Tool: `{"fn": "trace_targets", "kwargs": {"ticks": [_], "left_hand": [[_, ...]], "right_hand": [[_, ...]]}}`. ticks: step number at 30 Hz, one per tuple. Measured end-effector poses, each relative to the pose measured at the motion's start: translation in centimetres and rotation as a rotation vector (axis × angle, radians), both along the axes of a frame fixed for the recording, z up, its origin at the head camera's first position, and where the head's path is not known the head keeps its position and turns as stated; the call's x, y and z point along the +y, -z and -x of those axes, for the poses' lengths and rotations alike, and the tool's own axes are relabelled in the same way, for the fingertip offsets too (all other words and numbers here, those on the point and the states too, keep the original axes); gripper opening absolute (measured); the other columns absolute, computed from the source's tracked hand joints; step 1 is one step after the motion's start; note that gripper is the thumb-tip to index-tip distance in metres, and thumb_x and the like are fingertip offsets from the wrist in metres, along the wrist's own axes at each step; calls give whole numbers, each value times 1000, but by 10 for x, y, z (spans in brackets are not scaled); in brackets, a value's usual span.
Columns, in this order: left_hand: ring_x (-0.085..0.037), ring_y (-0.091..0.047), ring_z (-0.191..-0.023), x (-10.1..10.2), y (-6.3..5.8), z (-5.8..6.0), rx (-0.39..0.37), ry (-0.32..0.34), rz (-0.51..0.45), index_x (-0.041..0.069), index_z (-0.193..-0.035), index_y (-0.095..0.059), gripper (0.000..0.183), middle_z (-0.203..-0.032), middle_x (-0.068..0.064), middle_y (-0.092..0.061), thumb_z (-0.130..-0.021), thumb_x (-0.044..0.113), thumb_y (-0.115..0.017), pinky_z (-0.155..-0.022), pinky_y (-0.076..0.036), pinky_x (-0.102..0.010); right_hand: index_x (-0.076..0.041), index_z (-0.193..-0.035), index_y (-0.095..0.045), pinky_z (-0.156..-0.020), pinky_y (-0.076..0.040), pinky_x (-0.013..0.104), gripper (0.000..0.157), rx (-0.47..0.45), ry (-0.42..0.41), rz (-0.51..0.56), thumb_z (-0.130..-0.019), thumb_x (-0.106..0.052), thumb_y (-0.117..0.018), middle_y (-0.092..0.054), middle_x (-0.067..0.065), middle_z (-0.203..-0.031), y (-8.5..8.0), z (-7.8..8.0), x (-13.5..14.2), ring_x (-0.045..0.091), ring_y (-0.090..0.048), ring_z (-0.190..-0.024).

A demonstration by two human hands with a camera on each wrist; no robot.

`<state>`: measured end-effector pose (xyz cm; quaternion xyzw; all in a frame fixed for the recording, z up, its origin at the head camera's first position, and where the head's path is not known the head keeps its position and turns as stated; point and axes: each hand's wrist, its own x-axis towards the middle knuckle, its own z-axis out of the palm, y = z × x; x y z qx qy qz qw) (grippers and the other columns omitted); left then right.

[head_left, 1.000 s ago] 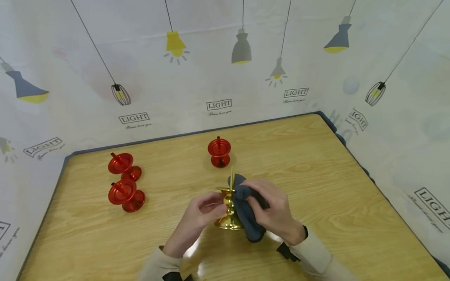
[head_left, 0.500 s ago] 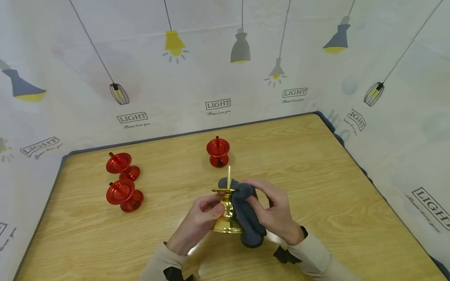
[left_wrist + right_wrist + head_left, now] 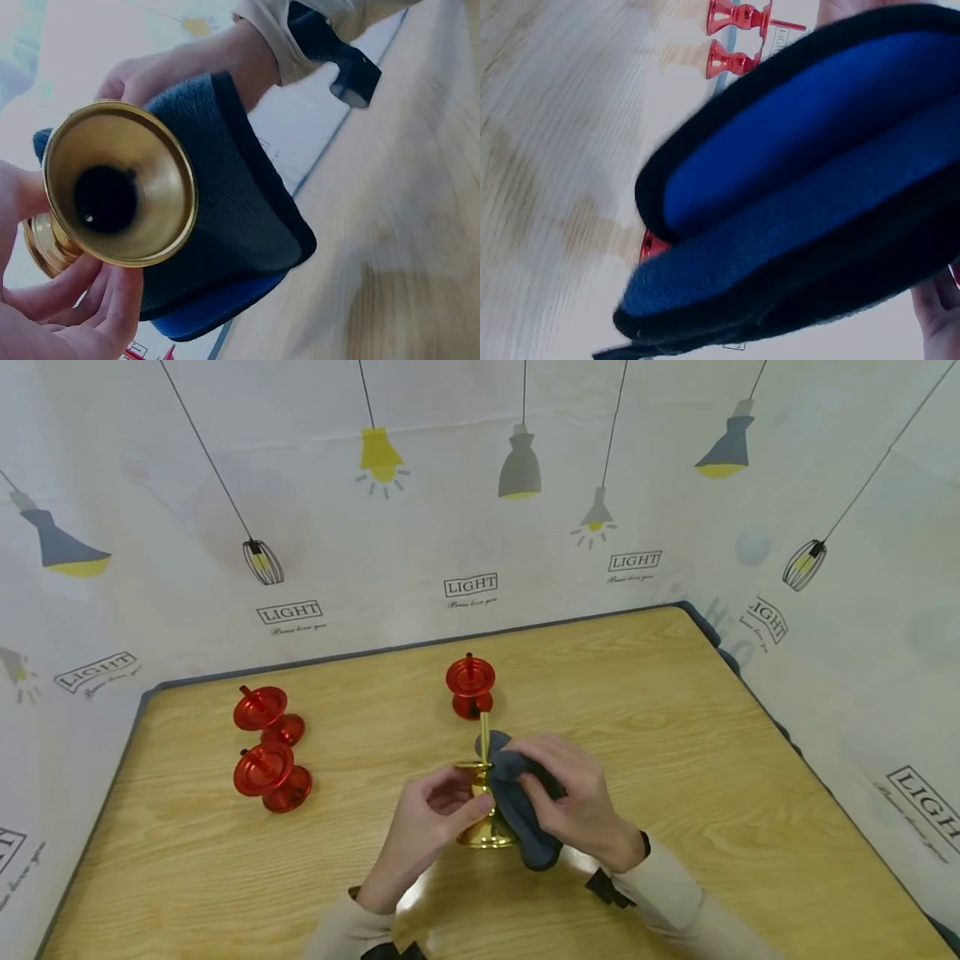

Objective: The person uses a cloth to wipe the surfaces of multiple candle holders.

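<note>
A shiny gold candle holder (image 3: 487,833) with a tall spike is held off the table by my left hand (image 3: 423,822), thumb in front and fingers behind its stem. Seen from below in the left wrist view, the gold candle holder (image 3: 169,202) shows a hollow base. My right hand (image 3: 577,793) pinches a folded dark blue cloth (image 3: 528,827) and presses it against the right side of the holder, near its top plate. Folds of the cloth (image 3: 795,172) fill most of the right wrist view, hiding the holder there.
Two red candle holders (image 3: 262,768) (image 3: 260,708) stand close together at the left of the wooden table (image 3: 637,693). Another red candle holder (image 3: 471,681) stands just beyond my hands. A printed backdrop (image 3: 405,527) rises behind the table and along its sides.
Both hands keep hold of the gold candle holder and the cloth. The holder dipped and tilted slightly, then rose again, with the cloth shifting along its right side.
</note>
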<state>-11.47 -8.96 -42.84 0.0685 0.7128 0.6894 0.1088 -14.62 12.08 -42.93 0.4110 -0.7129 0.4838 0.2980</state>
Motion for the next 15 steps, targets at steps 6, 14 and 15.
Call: {"fn": "trace_targets", "kwargs": {"ticks": [6, 14, 15], "left_hand": [[-9, -69, -88, -1, 6, -1, -16, 38, -178, -9, -114, -66, 37, -98, -2, -72, -91, 18, -77, -76, -56, -22], [-6, -65, -94, -1, 25, 4, -95, 371, -628, 16, -118, -69, 22, -104, 6, -71, -101, 27, -63, -85, -54, -24], [-6, -65, -94, -1, 26, 5, -110, 400, -647, 16, -117, -69, 21, -104, 7, -71, -101, 27, -62, -86, -54, -24]], "right_hand": [[3, -116, -69, -94, -53, 23, 26, -15, 6, 34, -103, -18, -59, -73, 17, -105, 1, -2, -1, 25, -70, -97], [10, -118, -65, -97, -55, 28, 23, -133, -107, 200, -97, 1, -64, -70, 23, -107, 7, -8, -5, 17, -69, -106], [11, -118, -65, -97, -55, 28, 23, -146, -115, 206, -96, 3, -64, -69, 24, -107, 7, -8, -5, 16, -69, -107]]}}
